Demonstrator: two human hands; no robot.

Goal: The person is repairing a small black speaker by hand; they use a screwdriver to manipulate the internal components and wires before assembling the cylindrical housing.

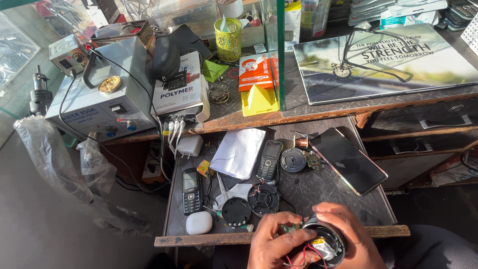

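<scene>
Both hands' grip, left hand [271,244] and right hand [343,234], clamps the round speaker shell [326,246] over the drawer's front edge [209,240].

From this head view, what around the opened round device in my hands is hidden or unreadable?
- Round device: lower part cut off by the bottom edge.
- Left hand and right hand: wrists out of frame; fingers cover the device's rim.
- Small green board: mostly hidden behind the left fingers.
- Red wires: endpoints too small to trace.

Bare tray [328,192] patch between smartphone [348,160] and hands.
</scene>
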